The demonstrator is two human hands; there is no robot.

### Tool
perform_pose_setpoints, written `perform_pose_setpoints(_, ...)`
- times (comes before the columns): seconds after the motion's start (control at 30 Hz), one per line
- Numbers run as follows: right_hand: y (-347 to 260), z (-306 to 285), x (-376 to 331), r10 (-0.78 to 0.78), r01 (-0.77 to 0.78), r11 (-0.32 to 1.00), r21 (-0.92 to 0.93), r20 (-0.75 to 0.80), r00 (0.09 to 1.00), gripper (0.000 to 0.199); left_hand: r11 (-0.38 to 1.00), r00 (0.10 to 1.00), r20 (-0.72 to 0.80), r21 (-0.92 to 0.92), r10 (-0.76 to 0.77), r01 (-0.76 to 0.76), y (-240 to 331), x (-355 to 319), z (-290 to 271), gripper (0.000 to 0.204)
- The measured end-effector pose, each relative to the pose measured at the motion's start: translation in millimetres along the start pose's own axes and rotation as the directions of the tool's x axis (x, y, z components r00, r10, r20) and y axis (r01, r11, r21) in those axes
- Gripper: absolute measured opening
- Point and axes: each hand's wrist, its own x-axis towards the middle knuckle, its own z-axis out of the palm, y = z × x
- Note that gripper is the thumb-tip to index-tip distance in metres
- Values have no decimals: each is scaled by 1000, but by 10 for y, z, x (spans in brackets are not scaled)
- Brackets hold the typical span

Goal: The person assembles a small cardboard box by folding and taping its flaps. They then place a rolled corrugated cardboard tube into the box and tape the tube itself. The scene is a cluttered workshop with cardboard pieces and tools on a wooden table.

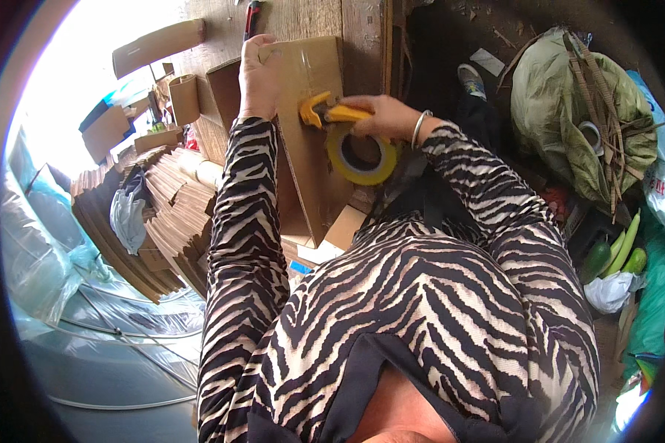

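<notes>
Cardboard box point(310, 159) upright on the wooden surface point(295, 18), both hands busy.
Left hand point(258, 81) grasped the box's far left edge; right hand point(388, 117) was closed around the yellow tape dispenser point(340, 112), its head over the box's broad panel, contact unclear. Tape roll point(369, 177) hung by the box's right side; knife point(252, 18) lay beyond the box, flattened cardboard stack point(174, 203) left of it. Box looked light, likely stiff along folds and corners, softer mid-panel; best held by an edge or corner, since pressing mid-panel could dent it. Dispenser probably weighed most at the roll, whose sides looked slick; handle was the sound hold, clear of the head.
</notes>
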Motion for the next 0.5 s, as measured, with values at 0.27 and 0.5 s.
perform_pose_setpoints(0.27, -347, -573, 650, 124, -5, 945, -328, 342, 931, 50, 1000, 1000, -17, 0, -2, 2, 0, -33, 44, 21)
perform_pose_setpoints(0.5, -590, -402, 1010, 489, -156, 852, -500, 650, 582, 49, 983, 991, -62, 148, 121, -111, 129, -93, 80, 20)
